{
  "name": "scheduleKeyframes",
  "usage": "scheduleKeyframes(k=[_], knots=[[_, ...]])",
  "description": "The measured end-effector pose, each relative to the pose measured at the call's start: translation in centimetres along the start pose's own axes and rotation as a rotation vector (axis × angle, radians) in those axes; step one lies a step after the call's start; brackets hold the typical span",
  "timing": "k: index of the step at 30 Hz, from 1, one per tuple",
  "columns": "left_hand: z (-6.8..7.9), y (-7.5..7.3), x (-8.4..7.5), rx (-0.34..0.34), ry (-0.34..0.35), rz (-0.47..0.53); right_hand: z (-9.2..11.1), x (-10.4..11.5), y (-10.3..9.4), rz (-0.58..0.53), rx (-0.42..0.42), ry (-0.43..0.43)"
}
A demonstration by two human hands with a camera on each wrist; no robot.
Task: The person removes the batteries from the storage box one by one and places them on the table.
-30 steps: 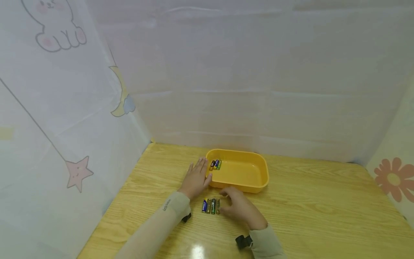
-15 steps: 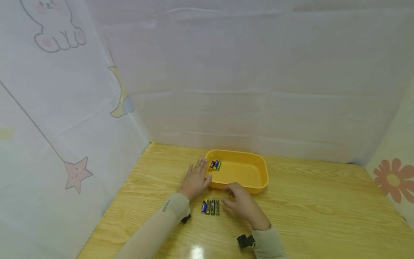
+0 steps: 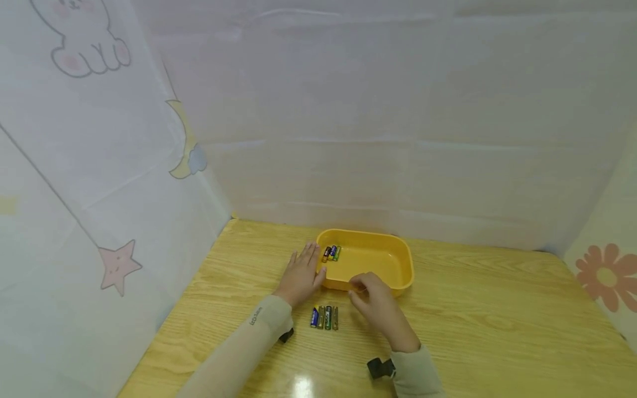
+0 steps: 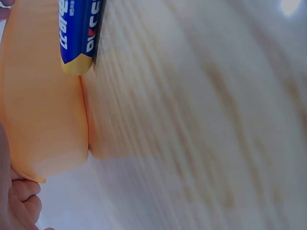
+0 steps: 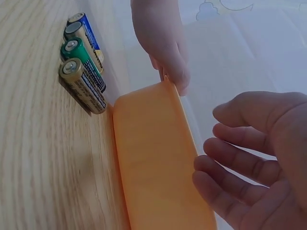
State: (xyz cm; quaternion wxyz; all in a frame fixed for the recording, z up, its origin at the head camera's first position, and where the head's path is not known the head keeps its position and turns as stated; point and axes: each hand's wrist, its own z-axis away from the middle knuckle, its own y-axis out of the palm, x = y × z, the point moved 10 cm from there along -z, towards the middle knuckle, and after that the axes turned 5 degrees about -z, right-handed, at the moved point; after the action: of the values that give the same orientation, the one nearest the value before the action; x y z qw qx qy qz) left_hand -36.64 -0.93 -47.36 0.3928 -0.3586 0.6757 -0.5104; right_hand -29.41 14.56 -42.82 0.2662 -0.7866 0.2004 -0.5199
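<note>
- We count seven cylindrical batteries and one yellow plastic tray [image 3: 375, 262] on a wooden tabletop [image 3: 497, 298], with a person's two hands over the work.
- The left hand [image 3: 298, 276] lies along the tray's left side, fingers straight against the rim; in the right wrist view we find its thumb resting at the near corner.
- The right hand [image 3: 379, 307] hangs at the tray's near wall, fingers bent, thumb and fingertips apart; whether those fingertips brush the rim, we cannot say for certain from these angles.
- At the edges, we see the widest stretch of wood to the right of the tray, running toward a printed flower [image 3: 606, 275]; a slimmer strip lies beyond the left sleeve [image 3: 244, 342], and a thin one separates the tray from the pale backdrop sheet [image 3: 323, 127].
- Inside the tray, we count three, close together at the left end: a dark battery [image 3: 325, 254], a blue battery [image 3: 332, 253] and a light green battery [image 3: 337, 254], with the tray's floor spreading to their right.
- In front of the tray, between the left wrist and the right hand, we count four lying side by side: a blue-and-yellow battery [image 3: 314, 318], a gold battery [image 3: 320, 318], a dark green battery [image 3: 328, 318] and a second gold battery [image 3: 335, 319].
</note>
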Motion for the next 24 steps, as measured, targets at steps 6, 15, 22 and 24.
scheduleKeyframes(k=[6, 15, 22, 24], knots=[[0.0, -0.1, 0.0, 0.012, -0.001, 0.006, -0.2, 0.1, -1.3, -0.047, -0.122, -0.078], [-0.1, -0.2, -0.3, -0.007, 0.016, -0.010, -1.0, -0.8, -1.7, -0.144, -0.195, -0.061], [0.0, 0.1, 0.0, 0.000, -0.005, -0.017, -2.9, -1.2, -1.3, -0.142, -0.174, -0.042], [-0.1, 0.1, -0.1, 0.003, -0.003, -0.018, -3.5, -1.5, -1.2, -0.139, -0.162, -0.024]])
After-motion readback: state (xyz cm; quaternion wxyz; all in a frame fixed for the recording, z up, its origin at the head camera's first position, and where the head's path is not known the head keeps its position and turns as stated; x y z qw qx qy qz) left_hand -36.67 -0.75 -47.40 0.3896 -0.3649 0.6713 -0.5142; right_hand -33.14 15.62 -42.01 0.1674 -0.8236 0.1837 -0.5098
